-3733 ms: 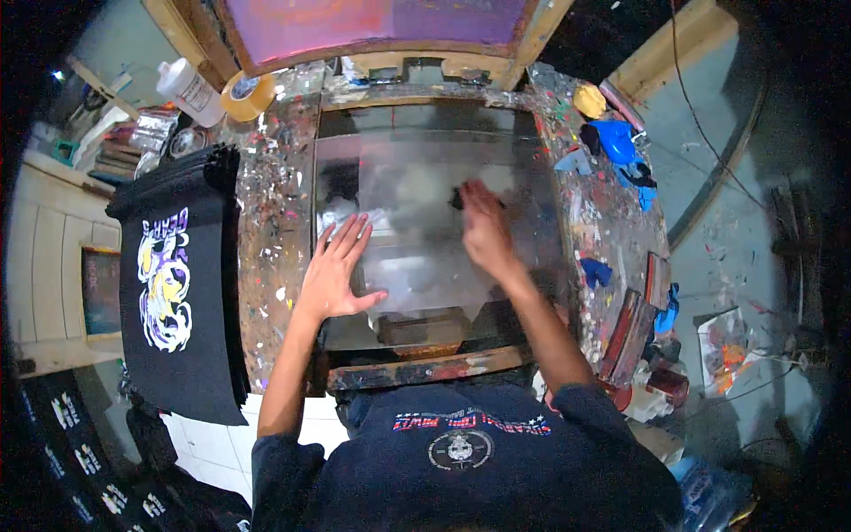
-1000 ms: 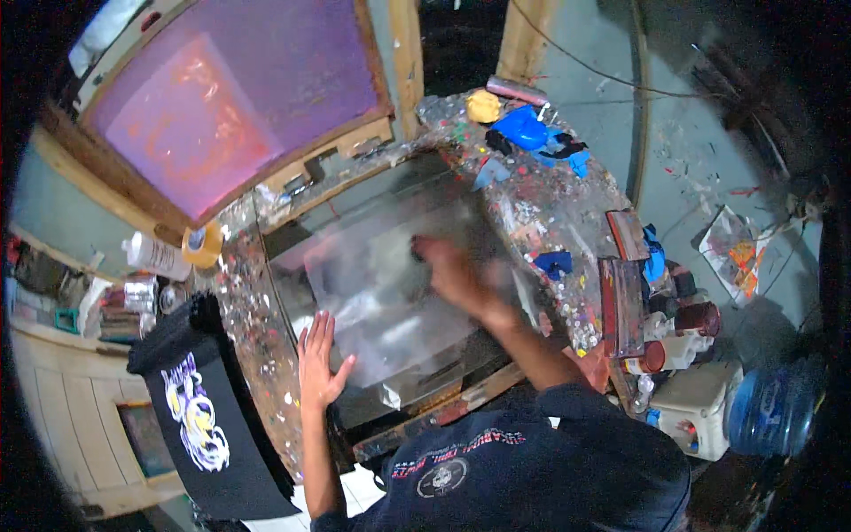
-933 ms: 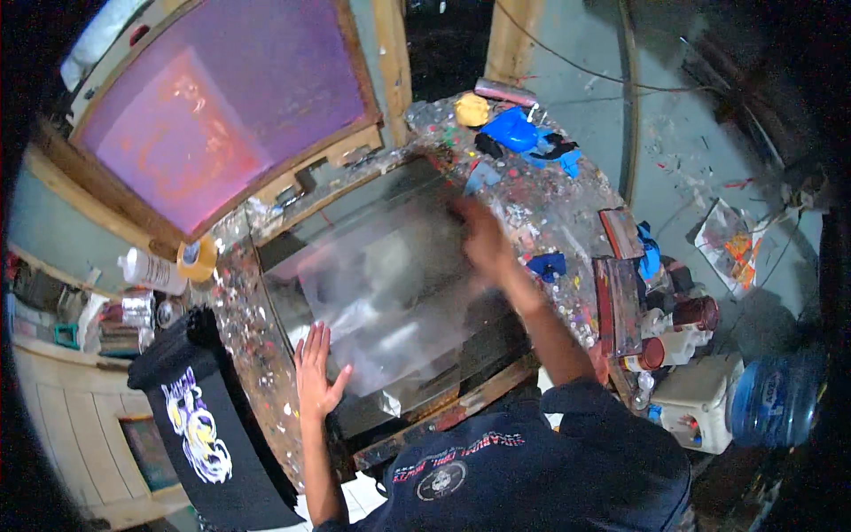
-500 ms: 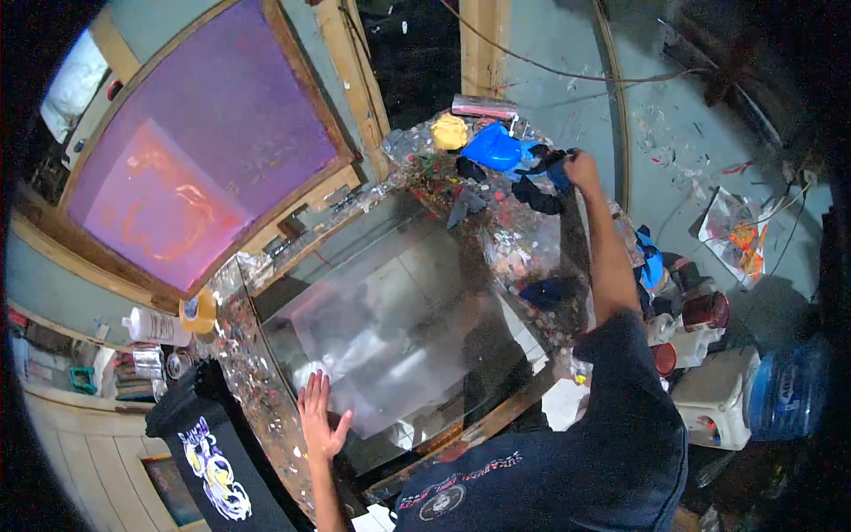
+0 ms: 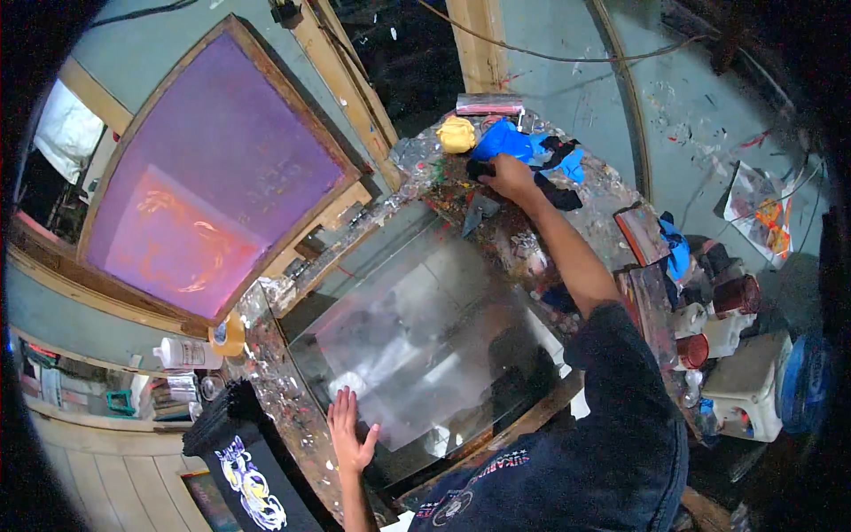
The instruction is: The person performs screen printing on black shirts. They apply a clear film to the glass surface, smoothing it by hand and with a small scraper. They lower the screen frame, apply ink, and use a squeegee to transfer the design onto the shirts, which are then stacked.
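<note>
My left hand [image 5: 353, 436] lies flat with fingers spread at the near left edge of a glass plate [image 5: 417, 310], which has a hazy, frosted-looking area. Across the cluttered bench my right hand [image 5: 511, 180] closes on a black rag [image 5: 480, 169]. Just behind it are a bright blue cloth or plastic piece [image 5: 504, 140] and a crumpled yellow lump [image 5: 456, 135]. Another black rag [image 5: 558, 192] sits to the right of my right wrist. A grey scrap [image 5: 480, 215] lies in front of that hand.
A purple mesh screen in a wooden frame [image 5: 222, 151] is tilted up at the left. Black printed fabric [image 5: 253, 479] is stacked at the near left. A white bottle [image 5: 188, 354] and an orange-yellow tape roll [image 5: 228, 335] stand beside the bench. Jars [image 5: 736, 294] and a white stool [image 5: 749, 386] are at the right.
My right hand has moved left from the dark cloths at the far right to the black rag beside the blue piece. My left hand stays flat on the glass edge. The view has shifted slightly.
</note>
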A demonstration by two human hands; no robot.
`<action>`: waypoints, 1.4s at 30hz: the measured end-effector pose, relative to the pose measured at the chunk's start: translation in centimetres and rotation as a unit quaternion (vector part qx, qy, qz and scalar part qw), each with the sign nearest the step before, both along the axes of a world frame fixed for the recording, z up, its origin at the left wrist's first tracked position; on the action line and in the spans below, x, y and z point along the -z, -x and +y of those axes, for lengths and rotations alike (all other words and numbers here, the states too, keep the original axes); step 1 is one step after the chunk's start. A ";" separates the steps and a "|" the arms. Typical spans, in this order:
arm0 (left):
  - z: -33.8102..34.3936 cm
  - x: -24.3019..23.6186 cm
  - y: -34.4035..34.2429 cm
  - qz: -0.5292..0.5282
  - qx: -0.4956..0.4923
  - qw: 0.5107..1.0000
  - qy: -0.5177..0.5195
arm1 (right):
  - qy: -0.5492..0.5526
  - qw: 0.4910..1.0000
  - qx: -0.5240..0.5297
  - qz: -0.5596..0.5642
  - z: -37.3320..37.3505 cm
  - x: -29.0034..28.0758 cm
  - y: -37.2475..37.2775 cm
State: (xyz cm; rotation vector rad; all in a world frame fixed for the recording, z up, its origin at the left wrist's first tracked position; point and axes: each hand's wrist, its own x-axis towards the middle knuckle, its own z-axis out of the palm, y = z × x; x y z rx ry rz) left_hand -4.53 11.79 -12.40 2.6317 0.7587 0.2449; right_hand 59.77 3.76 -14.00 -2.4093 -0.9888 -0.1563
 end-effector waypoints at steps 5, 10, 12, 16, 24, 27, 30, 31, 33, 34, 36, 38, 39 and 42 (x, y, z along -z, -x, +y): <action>0.3 0.5 0.0 -0.012 0.006 1.000 -0.002 | -0.100 0.995 -0.023 -0.014 0.7 1.0 -2.8; 0.2 0.2 0.4 -0.014 -0.002 1.000 0.005 | -0.236 0.969 -0.013 0.069 -1.0 -1.1 -2.0; 0.1 0.1 0.4 -0.014 -0.003 1.000 0.005 | -0.234 0.968 0.002 0.091 -1.7 -1.9 -1.9; 0.1 0.4 0.0 -0.021 0.001 1.000 0.007 | -0.304 0.947 -0.022 0.104 -3.4 -1.8 -2.4; 0.2 0.2 0.6 -0.027 0.006 1.000 -0.010 | -0.274 0.880 -0.088 0.378 -3.4 -3.5 5.1; 0.2 0.1 0.3 -0.030 0.010 0.999 -0.014 | -0.346 0.837 -0.110 0.408 -3.4 -3.2 5.8; 0.1 0.3 0.6 -0.029 0.000 0.999 -0.018 | -0.383 0.775 -0.134 0.485 -3.6 -3.4 7.1; 0.2 0.4 0.7 -0.032 0.001 0.999 -0.020 | -0.390 0.762 -0.135 0.499 -3.7 -3.2 7.1; 0.2 0.4 0.8 -0.032 0.000 0.999 -0.018 | -0.388 0.768 -0.153 0.486 -4.0 -2.7 7.0; 0.2 0.5 0.8 -0.032 0.000 0.999 -0.017 | -0.388 0.771 -0.162 0.479 -4.2 -2.4 6.8; 0.3 0.7 0.9 -0.040 0.001 0.999 -0.015 | -0.381 0.806 -0.108 0.439 -4.4 -2.5 6.0; 0.3 0.8 1.0 -0.041 0.002 0.999 -0.016 | -0.382 0.827 -0.067 0.408 -4.6 -2.9 5.2; 0.3 0.8 1.2 -0.038 0.001 0.999 -0.019 | -0.386 0.830 -0.054 0.400 -4.6 -3.2 5.0; 0.3 0.9 0.7 -0.041 0.004 0.999 -0.022 | -0.351 0.886 -0.020 0.302 -5.9 -3.6 1.4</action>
